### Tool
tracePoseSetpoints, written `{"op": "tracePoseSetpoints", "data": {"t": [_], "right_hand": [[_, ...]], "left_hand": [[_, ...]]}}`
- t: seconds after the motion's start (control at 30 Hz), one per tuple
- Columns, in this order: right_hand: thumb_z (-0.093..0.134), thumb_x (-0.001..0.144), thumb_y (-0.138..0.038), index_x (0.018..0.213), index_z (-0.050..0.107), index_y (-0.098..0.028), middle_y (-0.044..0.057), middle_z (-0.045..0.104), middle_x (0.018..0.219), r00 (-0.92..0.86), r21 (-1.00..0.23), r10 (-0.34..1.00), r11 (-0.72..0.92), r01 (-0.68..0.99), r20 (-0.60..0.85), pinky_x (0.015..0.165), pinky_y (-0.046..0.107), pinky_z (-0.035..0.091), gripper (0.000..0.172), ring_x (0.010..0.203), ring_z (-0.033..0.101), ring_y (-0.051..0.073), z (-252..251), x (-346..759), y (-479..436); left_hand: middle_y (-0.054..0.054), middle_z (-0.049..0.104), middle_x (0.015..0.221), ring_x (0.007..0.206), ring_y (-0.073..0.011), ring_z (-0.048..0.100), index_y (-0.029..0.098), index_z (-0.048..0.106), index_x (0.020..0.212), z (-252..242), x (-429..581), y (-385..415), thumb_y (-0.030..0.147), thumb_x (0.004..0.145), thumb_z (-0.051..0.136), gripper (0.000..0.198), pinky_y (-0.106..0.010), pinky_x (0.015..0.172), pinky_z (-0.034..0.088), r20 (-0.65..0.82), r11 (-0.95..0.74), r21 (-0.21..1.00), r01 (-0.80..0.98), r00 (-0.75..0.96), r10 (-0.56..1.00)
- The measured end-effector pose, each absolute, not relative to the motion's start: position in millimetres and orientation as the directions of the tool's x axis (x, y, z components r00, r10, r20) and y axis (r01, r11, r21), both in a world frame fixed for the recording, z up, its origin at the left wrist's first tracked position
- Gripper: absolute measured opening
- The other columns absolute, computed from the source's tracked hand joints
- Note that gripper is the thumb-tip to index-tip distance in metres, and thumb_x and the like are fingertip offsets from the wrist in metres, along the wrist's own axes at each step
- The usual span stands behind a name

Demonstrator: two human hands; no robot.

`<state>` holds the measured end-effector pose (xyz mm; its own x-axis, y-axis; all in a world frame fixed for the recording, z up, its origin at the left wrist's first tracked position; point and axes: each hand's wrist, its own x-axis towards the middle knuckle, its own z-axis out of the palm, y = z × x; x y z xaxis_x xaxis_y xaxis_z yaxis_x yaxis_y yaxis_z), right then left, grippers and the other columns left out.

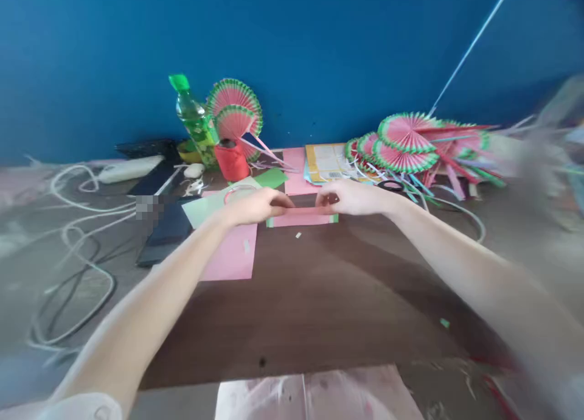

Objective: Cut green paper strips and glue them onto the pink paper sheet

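Observation:
Both hands pinch the folded pink paper strip, which has green and white ends and lies across the brown table. My left hand grips it near its left end, fingers closed on the upper edge. Towards the right end, my right hand pinches that same edge between thumb and fingers. Under and beside my left wrist are a pale green sheet and a pink sheet. A tiny paper scrap lies just in front of the strip.
At the back left stand a green-capped bottle, pink-green paper fans and a red cup-like container. More fans pile up at the back right, near a yellow-edged packet. White cables loop on the left beside a dark device.

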<state>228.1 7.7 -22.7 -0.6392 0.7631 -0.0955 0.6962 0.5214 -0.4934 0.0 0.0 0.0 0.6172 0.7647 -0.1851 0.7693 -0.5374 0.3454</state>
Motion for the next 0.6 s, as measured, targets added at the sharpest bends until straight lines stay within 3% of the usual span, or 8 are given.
{"op": "tracePoseSetpoints", "data": {"t": [0.17, 0.27, 0.43, 0.6], "right_hand": [[0.049, 0.073, -0.015, 0.078, 0.06, -0.016, 0.005, 0.062, 0.081, -0.546, -0.272, 0.813, 0.582, 0.767, 0.2, 0.064, 0.025, 0.036, 0.012, 0.075, 0.054, 0.016, -16, 223, -1], [0.047, 0.072, -0.011, 0.076, 0.058, -0.016, 0.007, 0.06, 0.082, -0.58, -0.147, 0.77, 0.627, 0.765, 0.268, 0.064, 0.026, 0.034, 0.014, 0.077, 0.053, 0.018, -16, 222, -2], [0.052, 0.071, -0.015, 0.072, 0.056, -0.018, 0.003, 0.061, 0.077, -0.631, -0.218, 0.774, 0.623, 0.751, 0.04, 0.058, 0.024, 0.031, 0.005, 0.068, 0.052, 0.014, -25, 224, 3], [0.059, 0.07, -0.023, 0.072, 0.056, -0.019, 0.001, 0.06, 0.072, -0.653, -0.333, 0.751, 0.593, 0.733, -0.1, 0.055, 0.022, 0.031, 0.006, 0.064, 0.052, 0.012, -35, 228, 8]], "left_hand": [[-0.006, 0.061, 0.097, 0.091, -0.0194, 0.056, 0.017, 0.059, 0.094, -12, 2, 2, 0.025, 0.083, 0.042, 0.021, -0.028, 0.073, 0.041, 0.174, -0.658, 0.003, 0.753, 0.648, 0.742], [-0.009, 0.06, 0.094, 0.092, -0.0219, 0.055, 0.015, 0.057, 0.091, -12, 5, -2, 0.022, 0.082, 0.042, 0.018, -0.031, 0.074, 0.04, 0.209, -0.679, -0.174, 0.713, 0.7, 0.683], [-0.003, 0.061, 0.088, 0.075, -0.0166, 0.058, 0.019, 0.056, 0.087, -7, 11, -14, 0.025, 0.079, 0.047, 0.013, -0.026, 0.06, 0.037, 0.013, -0.646, -0.078, 0.759, 0.649, 0.761], [-0.001, 0.062, 0.09, 0.075, -0.0143, 0.058, 0.021, 0.055, 0.085, -12, 10, -12, 0.025, 0.076, 0.048, 0.012, -0.023, 0.056, 0.035, -0.132, -0.637, 0.082, 0.767, 0.642, 0.756]]}}
